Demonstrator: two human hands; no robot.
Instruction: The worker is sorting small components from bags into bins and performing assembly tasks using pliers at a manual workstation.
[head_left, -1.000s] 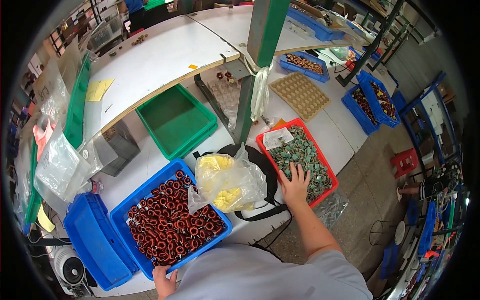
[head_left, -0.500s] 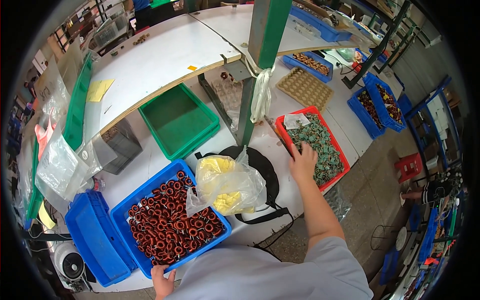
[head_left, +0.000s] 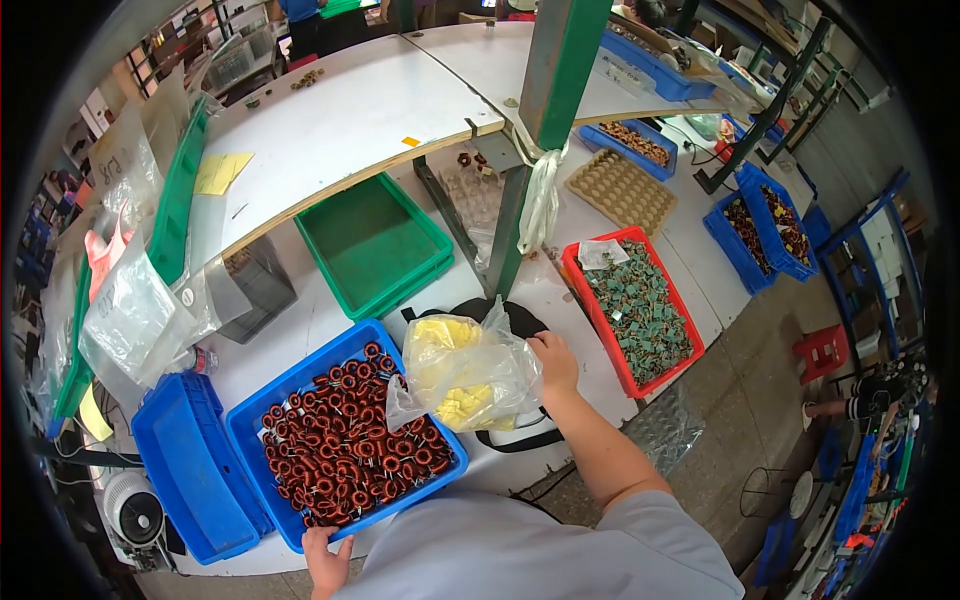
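Observation:
My right hand [head_left: 553,362] rests on the right edge of a clear plastic bag [head_left: 468,373] holding small yellow parts; the fingers pinch the plastic. The bag lies over a black pad [head_left: 520,322] and overlaps the corner of a blue tray [head_left: 262,404] full of copper-wound ring coils [head_left: 350,450]. My left hand [head_left: 327,560] grips the near rim of that blue tray at the bottom of the view. A red tray [head_left: 578,274] of small green parts [head_left: 640,310] stands to the right of my right hand.
An empty green tray [head_left: 372,243] sits behind the bag. A blue lid [head_left: 188,470] lies left of the coil tray. A green post [head_left: 530,140] rises from the table. A beige cell tray [head_left: 622,190] and more blue bins [head_left: 762,222] are at the right. Clear bags [head_left: 135,320] hang left.
My right hand left the red tray of green parts and moved left onto the bag of yellow parts. My left hand stayed on the blue tray's rim.

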